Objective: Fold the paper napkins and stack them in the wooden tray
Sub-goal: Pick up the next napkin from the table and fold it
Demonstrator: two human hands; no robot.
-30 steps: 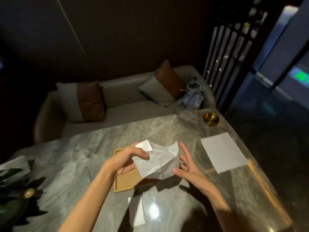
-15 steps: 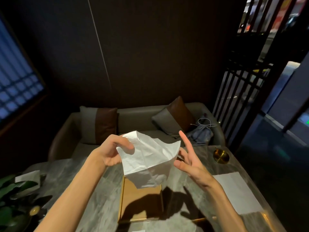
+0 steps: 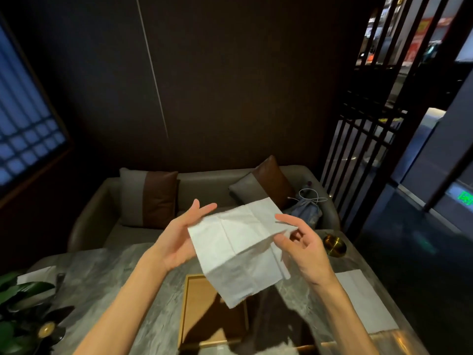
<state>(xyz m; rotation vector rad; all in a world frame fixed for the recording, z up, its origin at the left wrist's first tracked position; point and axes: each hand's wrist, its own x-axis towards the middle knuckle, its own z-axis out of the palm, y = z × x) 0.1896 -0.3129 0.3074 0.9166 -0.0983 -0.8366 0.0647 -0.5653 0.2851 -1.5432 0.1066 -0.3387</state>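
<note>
A white paper napkin (image 3: 240, 249), creased into quarters and spread out, hangs in the air above the table. My left hand (image 3: 179, 239) is behind its left edge with the fingers stretched out; whether it grips the paper I cannot tell. My right hand (image 3: 302, 249) pinches the napkin's right corner between thumb and fingers. Below the napkin lies the wooden tray (image 3: 194, 316) on the marble table (image 3: 107, 283), with nothing visible in it. A flat white napkin (image 3: 363, 306) lies on the table to the right.
A brass dish (image 3: 335, 245) stands at the table's far right corner. A leafy plant (image 3: 23, 316) and a white card sit at the left edge. A sofa (image 3: 210, 190) with two cushions and a blue bag is behind the table.
The crumpled napkin has been spread out flat between both hands. My right hand, which was open beside it, now pinches its right corner. The view has tilted upward.
</note>
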